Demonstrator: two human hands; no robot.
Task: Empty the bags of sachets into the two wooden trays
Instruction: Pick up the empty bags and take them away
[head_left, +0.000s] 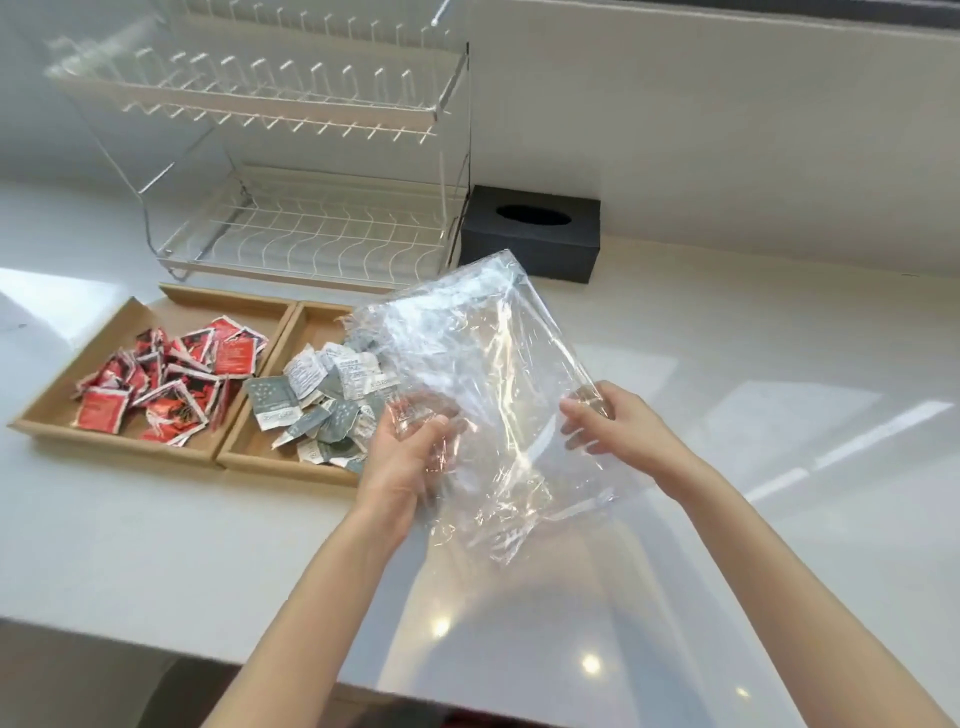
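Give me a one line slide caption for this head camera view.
Both hands, left hand and right hand, hold an emptied clear plastic bag beside two wooden trays of sachets.

Print on red sachets (156, 389) & grey sachets (322, 395) too blurry to read.

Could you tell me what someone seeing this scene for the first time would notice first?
The eye goes first to the clear plastic bag, held up in the middle between the left hand and the right hand and looking empty. Next come the red sachets heaped in the left wooden tray and the grey and white sachets in the right wooden tray. Behind the trays stands a white dish rack, with a black tissue box to its right.
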